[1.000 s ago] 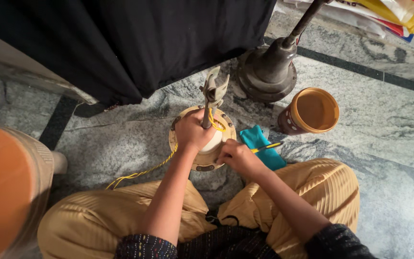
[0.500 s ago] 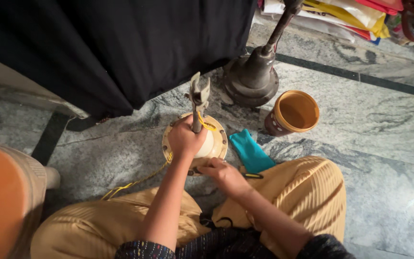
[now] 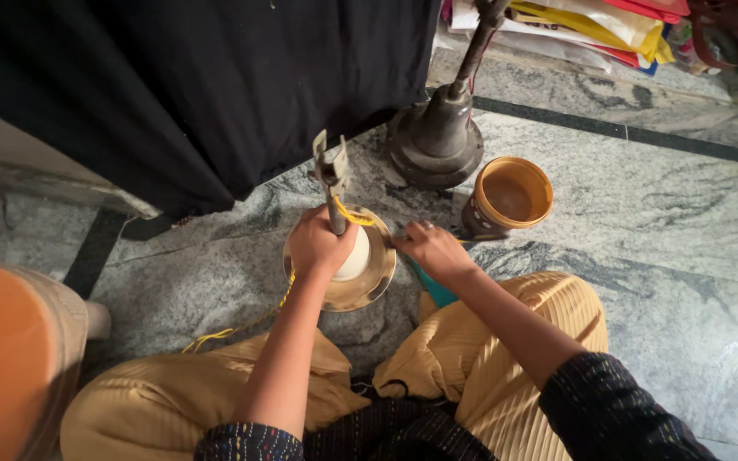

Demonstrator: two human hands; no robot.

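— What carries everything here?

— A grey marble floor (image 3: 668,256) with dark inlaid stripes.

— What sits directly on it?

— A round brass dish (image 3: 360,286) near the knees, a dark bell-shaped metal stand base (image 3: 435,145) beyond it, and an open yellow-rimmed tub (image 3: 510,195) just beside that base. A yellow cord (image 3: 241,324) trails across the stone, and a teal cloth (image 3: 434,288) lies by the leg.

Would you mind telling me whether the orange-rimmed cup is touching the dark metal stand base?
Apart. The head view shows a strip of grey marble floor between the orange-rimmed cup and the dark metal stand base.
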